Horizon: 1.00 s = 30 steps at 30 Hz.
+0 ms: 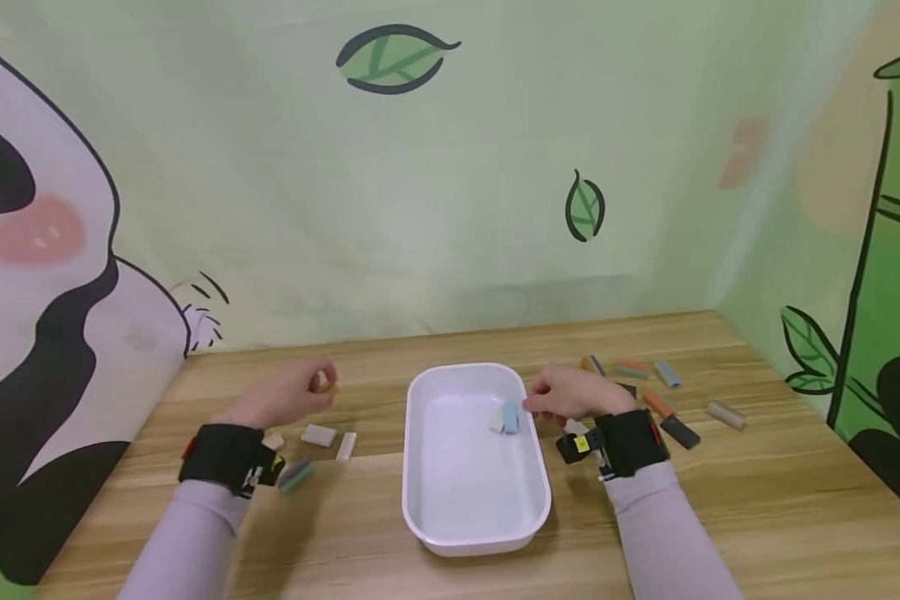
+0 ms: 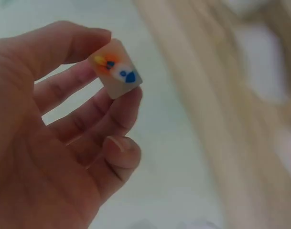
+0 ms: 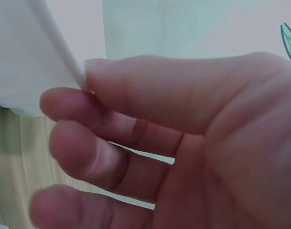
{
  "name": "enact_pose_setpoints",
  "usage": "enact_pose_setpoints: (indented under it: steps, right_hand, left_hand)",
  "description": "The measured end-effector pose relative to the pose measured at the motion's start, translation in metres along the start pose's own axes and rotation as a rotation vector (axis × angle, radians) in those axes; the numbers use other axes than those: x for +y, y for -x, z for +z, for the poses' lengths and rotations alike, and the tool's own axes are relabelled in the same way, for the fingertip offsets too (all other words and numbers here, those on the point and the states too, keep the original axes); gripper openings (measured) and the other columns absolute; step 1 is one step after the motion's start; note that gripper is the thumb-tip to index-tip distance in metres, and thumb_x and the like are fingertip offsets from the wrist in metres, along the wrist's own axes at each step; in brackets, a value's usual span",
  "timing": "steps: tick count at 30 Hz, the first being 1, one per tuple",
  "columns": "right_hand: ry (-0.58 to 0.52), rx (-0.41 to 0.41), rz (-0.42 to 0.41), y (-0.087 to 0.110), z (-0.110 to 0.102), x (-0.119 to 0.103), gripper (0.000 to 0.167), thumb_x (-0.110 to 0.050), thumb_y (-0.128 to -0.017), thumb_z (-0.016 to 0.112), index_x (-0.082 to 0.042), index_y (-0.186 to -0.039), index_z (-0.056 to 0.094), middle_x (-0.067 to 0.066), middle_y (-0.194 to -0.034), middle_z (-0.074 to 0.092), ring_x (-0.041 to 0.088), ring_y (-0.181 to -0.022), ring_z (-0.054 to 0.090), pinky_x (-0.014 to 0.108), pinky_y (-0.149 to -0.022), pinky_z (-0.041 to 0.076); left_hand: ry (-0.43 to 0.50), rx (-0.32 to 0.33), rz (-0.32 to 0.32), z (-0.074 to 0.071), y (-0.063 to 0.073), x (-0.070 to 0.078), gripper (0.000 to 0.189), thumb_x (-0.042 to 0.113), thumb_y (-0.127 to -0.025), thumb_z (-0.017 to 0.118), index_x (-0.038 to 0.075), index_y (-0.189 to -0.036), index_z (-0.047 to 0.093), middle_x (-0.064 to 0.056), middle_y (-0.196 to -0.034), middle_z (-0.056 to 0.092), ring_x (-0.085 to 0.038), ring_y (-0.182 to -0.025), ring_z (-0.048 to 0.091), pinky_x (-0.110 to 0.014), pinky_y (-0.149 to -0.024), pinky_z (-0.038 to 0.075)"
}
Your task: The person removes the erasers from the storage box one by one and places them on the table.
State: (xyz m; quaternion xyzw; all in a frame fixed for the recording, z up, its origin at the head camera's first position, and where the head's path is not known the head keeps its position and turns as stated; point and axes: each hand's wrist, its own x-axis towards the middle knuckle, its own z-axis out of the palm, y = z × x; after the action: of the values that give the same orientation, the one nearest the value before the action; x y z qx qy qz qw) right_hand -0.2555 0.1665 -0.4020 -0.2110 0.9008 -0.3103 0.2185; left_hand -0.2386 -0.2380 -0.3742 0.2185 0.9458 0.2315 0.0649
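My left hand (image 1: 288, 390) is raised over the left side of the table. Between thumb and fingertips it pinches a small block-shaped eraser (image 2: 117, 70) printed with a rocket, orange at one end. At the right wall of a white plastic tray (image 1: 465, 492), my right hand (image 1: 576, 390) holds the rim between thumb and index finger. The other fingers of that hand (image 3: 135, 129) are bent and hold nothing. Inside the tray, a blue eraser (image 1: 511, 417) lies beside a whitish one (image 1: 497, 420), near the right wall.
Left of the tray lie a white block (image 1: 318, 435), a thin white piece (image 1: 347, 447) and a striped eraser (image 1: 296, 477). Several more erasers, among them an orange-and-black pair (image 1: 679, 432) and a grey-brown one (image 1: 726, 415), are scattered at right. A printed backdrop (image 1: 495, 250) borders the wooden table (image 1: 360, 533).
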Motion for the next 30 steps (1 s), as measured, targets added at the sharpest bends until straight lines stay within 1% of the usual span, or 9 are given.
enact_pose_setpoints:
  steps: [2,4,8,12,16,20,24,26,30]
  right_hand:
    - [0.000,-0.001,-0.001,0.001,-0.001,0.001,0.028,-0.017,-0.100,0.056,-0.005,-0.076,0.062,0.004,-0.065,0.053,0.016,-0.052,0.050,0.025,-0.050,0.037]
    - [-0.006,-0.002,-0.003,0.002,-0.002,0.003,0.028,-0.017,-0.100,0.056,-0.005,-0.076,0.062,0.004,-0.066,0.053,0.017,-0.052,0.050,0.025,-0.050,0.037]
    - [-0.013,0.002,-0.002,0.004,-0.003,0.006,0.027,-0.016,-0.099,0.057,-0.004,-0.075,0.061,0.004,-0.067,0.054,0.017,-0.052,0.050,0.025,-0.050,0.038]
    - [-0.015,0.008,-0.001,0.004,-0.003,0.006,0.027,-0.017,-0.099,0.057,-0.004,-0.076,0.061,0.004,-0.067,0.054,0.016,-0.053,0.050,0.025,-0.051,0.038]
    - [-0.013,0.003,0.000,0.003,-0.002,0.004,0.027,-0.017,-0.099,0.057,-0.003,-0.077,0.062,0.005,-0.068,0.054,0.016,-0.053,0.051,0.025,-0.051,0.039]
    - [-0.009,-0.005,-0.005,0.002,-0.001,0.001,0.027,-0.017,-0.100,0.056,-0.004,-0.076,0.061,0.005,-0.068,0.054,0.017,-0.054,0.051,0.025,-0.051,0.039]
    - [-0.008,-0.006,-0.008,0.001,0.000,-0.001,0.027,-0.017,-0.100,0.056,-0.005,-0.075,0.061,0.004,-0.067,0.053,0.017,-0.053,0.051,0.025,-0.051,0.040]
    - [-0.007,-0.005,-0.008,0.000,0.000,0.000,0.027,-0.017,-0.099,0.057,-0.006,-0.075,0.061,0.003,-0.067,0.053,0.017,-0.053,0.051,0.025,-0.051,0.040]
    - [-0.011,-0.003,0.000,-0.001,0.000,0.000,0.027,-0.017,-0.099,0.057,-0.006,-0.076,0.062,0.003,-0.066,0.052,0.017,-0.053,0.050,0.025,-0.051,0.040]
  left_hand:
    - [-0.032,0.031,-0.045,-0.001,0.013,-0.025,0.021,0.007,-0.089,0.063,-0.001,-0.107,0.057,-0.006,-0.080,0.053,-0.019,-0.068,0.049,-0.035,-0.062,0.042]
    - [-0.049,0.055,-0.087,0.001,0.022,-0.044,0.022,0.007,-0.087,0.064,-0.003,-0.106,0.058,-0.007,-0.079,0.053,-0.019,-0.068,0.050,-0.035,-0.062,0.042]
    - [-0.065,0.085,-0.161,0.005,0.036,-0.069,0.025,0.008,-0.085,0.065,-0.003,-0.107,0.058,-0.008,-0.080,0.054,-0.022,-0.069,0.051,-0.035,-0.061,0.042]
    - [-0.104,0.148,-0.153,0.006,0.044,-0.086,0.024,0.004,-0.085,0.067,-0.005,-0.105,0.057,-0.011,-0.079,0.054,-0.025,-0.070,0.051,-0.039,-0.062,0.042]
    - [-0.165,0.166,-0.147,0.009,0.050,-0.101,0.018,0.001,-0.086,0.067,-0.005,-0.101,0.059,-0.011,-0.078,0.055,-0.027,-0.071,0.052,-0.043,-0.064,0.043]
    - [-0.203,0.144,-0.177,0.015,0.055,-0.112,0.015,0.002,-0.087,0.065,-0.003,-0.101,0.060,-0.008,-0.077,0.055,-0.025,-0.070,0.052,-0.042,-0.063,0.043]
    - [-0.202,0.140,-0.204,0.018,0.057,-0.117,0.016,0.004,-0.088,0.065,-0.002,-0.102,0.059,-0.008,-0.080,0.057,-0.025,-0.072,0.054,-0.045,-0.066,0.045]
    - [-0.199,0.132,-0.215,0.017,0.056,-0.115,0.018,0.005,-0.088,0.065,-0.003,-0.103,0.059,-0.010,-0.081,0.058,-0.027,-0.074,0.055,-0.047,-0.067,0.046]
    - [-0.212,0.128,-0.235,0.015,0.047,-0.103,0.026,0.008,-0.089,0.064,-0.005,-0.111,0.058,-0.022,-0.098,0.061,-0.035,-0.087,0.058,-0.052,-0.076,0.046]
